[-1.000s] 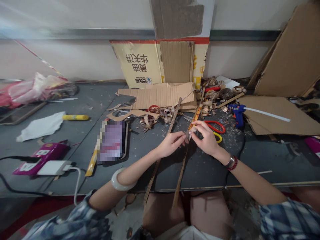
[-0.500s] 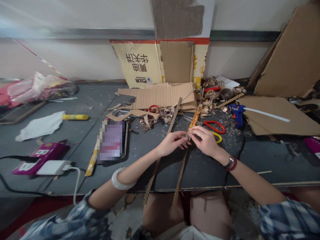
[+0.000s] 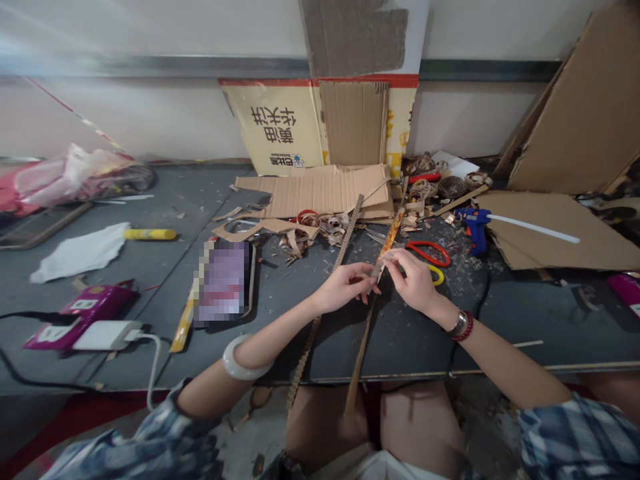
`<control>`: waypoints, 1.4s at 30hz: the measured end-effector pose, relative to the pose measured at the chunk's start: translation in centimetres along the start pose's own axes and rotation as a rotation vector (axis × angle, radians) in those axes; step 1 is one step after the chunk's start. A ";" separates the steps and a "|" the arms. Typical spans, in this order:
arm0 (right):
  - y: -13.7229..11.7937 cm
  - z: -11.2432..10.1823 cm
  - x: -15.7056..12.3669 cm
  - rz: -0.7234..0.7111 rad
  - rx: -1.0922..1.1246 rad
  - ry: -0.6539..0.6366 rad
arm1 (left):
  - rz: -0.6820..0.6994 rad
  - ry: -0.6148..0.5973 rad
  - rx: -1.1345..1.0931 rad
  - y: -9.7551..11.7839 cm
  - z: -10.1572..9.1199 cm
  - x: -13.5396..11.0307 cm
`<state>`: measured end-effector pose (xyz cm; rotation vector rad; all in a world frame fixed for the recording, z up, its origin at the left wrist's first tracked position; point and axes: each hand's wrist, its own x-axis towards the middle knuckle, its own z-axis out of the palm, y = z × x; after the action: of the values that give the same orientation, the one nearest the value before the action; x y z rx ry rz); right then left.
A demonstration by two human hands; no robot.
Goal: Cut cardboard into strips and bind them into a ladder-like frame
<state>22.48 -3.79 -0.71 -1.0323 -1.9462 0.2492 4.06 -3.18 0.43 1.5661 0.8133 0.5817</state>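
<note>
Both hands pinch a narrow cardboard strip (image 3: 393,235) with an orange printed face, over the middle of the table. My left hand (image 3: 345,287) is closed on it, fingertips and thumb together. Just right of it, my right hand (image 3: 413,279) grips the same strip between thumb and fingers. The strip's lower end hangs past the table edge toward my lap. A second, corrugated cardboard strip (image 3: 345,243) runs beneath my left hand and also over the edge. Scissors with a red and a yellow handle loop (image 3: 429,254) lie beyond my right hand.
A blue glue gun (image 3: 479,233) with a white glue stick rests at the right beside flat cardboard (image 3: 560,233). Coiled strips and scraps (image 3: 295,241) lie behind my hands. At left are a phone (image 3: 223,283), a yellow cutter (image 3: 183,328) and a purple power strip (image 3: 93,310).
My fingers have drawn slightly apart along the strip, showing more of it between them. The arms and table things stay in place.
</note>
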 end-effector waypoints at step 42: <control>0.2 0.2 -0.1 -0.088 -0.101 -0.056 | -0.003 -0.020 -0.039 -0.3 0.0 0.2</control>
<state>22.42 -3.72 -1.02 -1.0115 -2.0669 0.1333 4.14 -3.03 0.14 1.5326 0.7850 0.5756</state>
